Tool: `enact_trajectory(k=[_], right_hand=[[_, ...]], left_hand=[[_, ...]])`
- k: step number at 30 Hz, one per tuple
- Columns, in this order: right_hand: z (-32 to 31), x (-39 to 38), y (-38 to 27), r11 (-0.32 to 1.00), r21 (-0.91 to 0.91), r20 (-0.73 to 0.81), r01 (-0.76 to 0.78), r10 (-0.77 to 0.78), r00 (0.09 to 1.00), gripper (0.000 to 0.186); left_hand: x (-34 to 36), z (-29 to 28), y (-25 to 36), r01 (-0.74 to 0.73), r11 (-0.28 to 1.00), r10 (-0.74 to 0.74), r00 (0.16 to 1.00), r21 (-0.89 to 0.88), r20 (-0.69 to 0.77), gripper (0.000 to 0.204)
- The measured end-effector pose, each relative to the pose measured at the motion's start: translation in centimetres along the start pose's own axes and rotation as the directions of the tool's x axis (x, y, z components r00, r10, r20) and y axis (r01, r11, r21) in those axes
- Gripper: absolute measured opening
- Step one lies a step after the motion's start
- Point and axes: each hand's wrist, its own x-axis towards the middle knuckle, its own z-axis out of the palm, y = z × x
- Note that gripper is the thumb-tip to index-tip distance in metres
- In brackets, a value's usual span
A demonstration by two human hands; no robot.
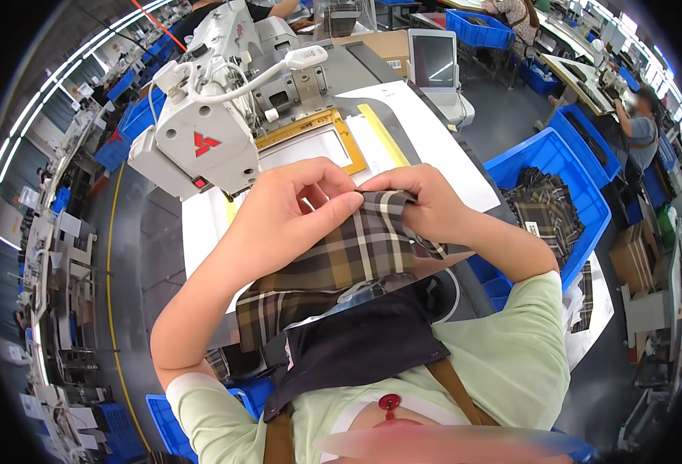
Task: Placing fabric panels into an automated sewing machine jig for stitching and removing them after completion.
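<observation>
Workroom floor (136,325) in grey, with table (363,68), white sewing machine (217,127) and, at right, blue bin (592,220) of plaid pieces (546,209); one plaid cloth (318,271) (brown, black, cream), between machine and dark apron (364,340), upper edge pinched by left hand (291,205) and right hand (435,205), set close together.

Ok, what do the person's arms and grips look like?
The left grip and right grip are bare hands, with no gloves, rings or watches visible. The left sleeve and right sleeve are short and pale green, the left one white-edged.
</observation>
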Motion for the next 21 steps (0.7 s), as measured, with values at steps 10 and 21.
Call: enact_trajectory(k=[10, 21], right_hand=[[-1.9, -1.3, -0.6, 0.994, -0.075, -0.073, 0.076, -0.081, 0.994, 0.033], [-7.1, -6.3, -5.6, 0.286, -0.952, -0.159, 0.105, -0.760, 0.630, 0.028]], left_hand=[[0.3, 1.1, -0.4, -0.087, 0.987, 0.087, 0.996, -0.137, -0.005, 0.011], [0.6, 3.7, -1.6, -0.350, 0.843, 0.373, 0.928, -0.408, -0.024, 0.019]])
